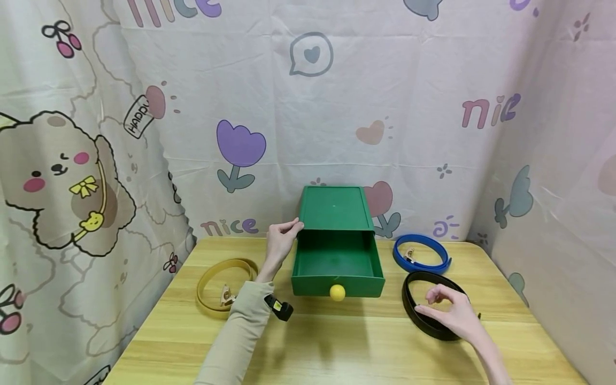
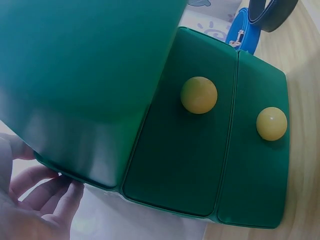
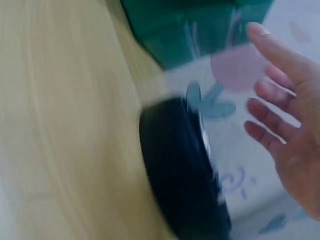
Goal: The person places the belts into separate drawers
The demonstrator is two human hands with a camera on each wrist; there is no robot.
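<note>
A green drawer cabinet (image 1: 337,206) stands at the back middle, its top drawer (image 1: 338,286) pulled out and bare inside, with a yellow knob (image 1: 337,292). Two lower drawers with yellow knobs show in the left wrist view, both pushed in. My left hand (image 1: 280,241) holds the cabinet's left side near the front corner; its fingers (image 2: 68,202) are bent at the edge. Above a coiled black belt (image 1: 414,310) hovers my right hand (image 1: 452,313), fingers loosely bent and nothing held. The same belt (image 3: 175,165) looks blurred in the right wrist view.
To the left lies a coiled yellow belt (image 1: 204,286) with a gold-coloured buckle, close to my left forearm. A coiled blue belt (image 1: 418,238) sits behind the black one. Patterned cloth (image 1: 308,107) hangs behind the wooden table (image 1: 337,347).
</note>
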